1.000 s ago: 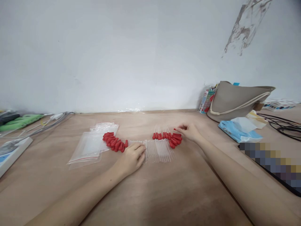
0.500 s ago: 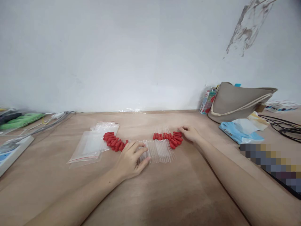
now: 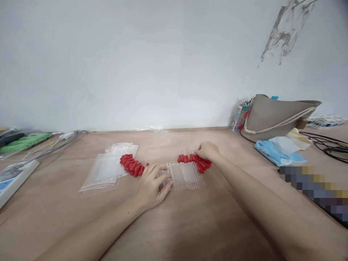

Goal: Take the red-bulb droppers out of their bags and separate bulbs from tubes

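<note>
A row of clear droppers (image 3: 185,174) with red rubber bulbs lies side by side on the wooden table (image 3: 190,224). One bunch of red bulbs (image 3: 132,165) points left, another bunch of bulbs (image 3: 201,163) points right. My left hand (image 3: 153,184) rests on the left end of the clear tubes, fingers spread over them. My right hand (image 3: 207,150) sits curled on top of the right-hand bulbs, its fingertips hidden.
Several clear zip bags (image 3: 107,167) lie left of the droppers. A grey bag (image 3: 274,116), a blue tissue pack (image 3: 278,151) and black cables (image 3: 330,146) are at the right. A white power strip (image 3: 13,177) and green tool (image 3: 24,141) are at the far left.
My right hand moved left from beside the right-hand bulbs onto them and curled. My left hand went from a loose fist to spread fingers on the tubes.
</note>
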{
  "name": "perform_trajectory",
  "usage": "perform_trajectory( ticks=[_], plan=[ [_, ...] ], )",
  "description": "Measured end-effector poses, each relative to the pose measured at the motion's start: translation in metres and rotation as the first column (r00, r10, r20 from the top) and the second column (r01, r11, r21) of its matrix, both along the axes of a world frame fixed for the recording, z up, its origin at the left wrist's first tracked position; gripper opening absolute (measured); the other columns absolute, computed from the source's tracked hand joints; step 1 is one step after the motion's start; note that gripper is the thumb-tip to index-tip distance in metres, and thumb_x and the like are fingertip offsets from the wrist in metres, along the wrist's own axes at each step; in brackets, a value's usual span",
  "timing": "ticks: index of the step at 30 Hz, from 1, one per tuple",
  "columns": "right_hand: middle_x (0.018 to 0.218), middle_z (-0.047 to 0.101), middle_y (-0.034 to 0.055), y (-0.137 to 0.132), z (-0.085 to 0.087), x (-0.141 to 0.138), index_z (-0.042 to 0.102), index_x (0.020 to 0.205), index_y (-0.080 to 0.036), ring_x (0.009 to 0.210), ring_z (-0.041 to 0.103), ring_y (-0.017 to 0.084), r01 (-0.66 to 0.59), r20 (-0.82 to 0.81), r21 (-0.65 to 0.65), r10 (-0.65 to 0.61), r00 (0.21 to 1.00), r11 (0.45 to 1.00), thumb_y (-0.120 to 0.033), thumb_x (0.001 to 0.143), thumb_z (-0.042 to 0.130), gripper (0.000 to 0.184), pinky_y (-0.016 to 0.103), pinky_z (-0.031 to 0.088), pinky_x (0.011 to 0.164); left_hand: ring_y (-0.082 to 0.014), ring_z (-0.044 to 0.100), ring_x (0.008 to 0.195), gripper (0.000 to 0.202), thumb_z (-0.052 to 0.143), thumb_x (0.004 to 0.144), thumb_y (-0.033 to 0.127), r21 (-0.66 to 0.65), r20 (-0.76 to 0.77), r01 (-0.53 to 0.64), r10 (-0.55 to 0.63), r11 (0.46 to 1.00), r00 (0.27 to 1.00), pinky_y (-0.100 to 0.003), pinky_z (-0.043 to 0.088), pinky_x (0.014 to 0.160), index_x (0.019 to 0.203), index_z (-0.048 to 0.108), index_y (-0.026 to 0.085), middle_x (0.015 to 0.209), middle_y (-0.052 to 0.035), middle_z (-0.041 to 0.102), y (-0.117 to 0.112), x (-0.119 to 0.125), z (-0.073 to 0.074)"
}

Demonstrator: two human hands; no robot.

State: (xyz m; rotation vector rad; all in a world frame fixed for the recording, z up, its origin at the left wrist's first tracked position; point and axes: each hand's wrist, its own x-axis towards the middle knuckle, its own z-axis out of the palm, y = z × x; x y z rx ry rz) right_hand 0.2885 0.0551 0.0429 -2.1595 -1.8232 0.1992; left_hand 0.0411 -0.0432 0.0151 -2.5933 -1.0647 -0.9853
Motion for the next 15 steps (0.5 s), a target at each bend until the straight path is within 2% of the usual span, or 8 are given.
perform_trajectory(
  ticks=[4,9,12,15],
  plan=[
    [0.079,0.066,0.0139,0.014,0.003,-0.005,0.066,0.075,-0.016,0.074,0.061,0.025,0.056,0.040,-0.130,-0.052,0.998,0.990,-0.025,0.059,0.060,0.019,0.032,0.042,0.060,-0.0206,0.049,0.090,0.014,0.051,0.080,0.026,-0.015,-0.005,0.008,-0.008,1.000,1.000,-0.040,0.036,0.084,0.086,0.063,0.021,0.101,-0.0069,0.055,0.000,0.001,-0.001],
    [0.070,0.064,0.0111,0.025,0.006,-0.004,0.066,0.072,-0.014,0.066,0.061,0.023,0.090,0.038,-0.247,-0.084,0.996,0.965,-0.027,0.058,0.062,0.019,0.031,0.043,0.056,-0.0210,0.049,0.090,0.014,0.051,0.079,0.026,-0.020,-0.009,0.022,-0.022,1.000,1.000,-0.040,0.036,0.083,0.086,0.063,0.021,0.101,-0.0066,0.055,0.000,0.002,-0.001],
    [0.060,0.061,0.0082,0.024,0.013,-0.005,0.065,0.063,-0.014,0.059,0.059,0.020,0.060,0.007,-0.265,-0.060,0.998,0.962,-0.028,0.063,0.058,0.015,0.028,0.041,0.054,-0.0206,0.049,0.089,0.015,0.051,0.079,0.025,-0.013,-0.008,0.029,-0.029,0.999,1.000,-0.038,0.037,0.081,0.087,0.063,0.021,0.101,-0.0070,0.055,0.000,0.000,-0.001],
    [0.051,0.057,0.0053,0.015,0.026,-0.007,0.062,0.052,-0.014,0.050,0.055,0.015,-0.021,-0.040,-0.218,0.013,0.999,0.976,-0.030,0.073,0.048,0.030,0.025,0.039,0.051,-0.0208,0.050,0.089,0.016,0.051,0.079,0.026,0.009,0.003,0.026,-0.026,1.000,1.000,-0.037,0.038,0.079,0.089,0.063,0.020,0.100,-0.0076,0.056,0.001,0.000,-0.002]
  ],
)
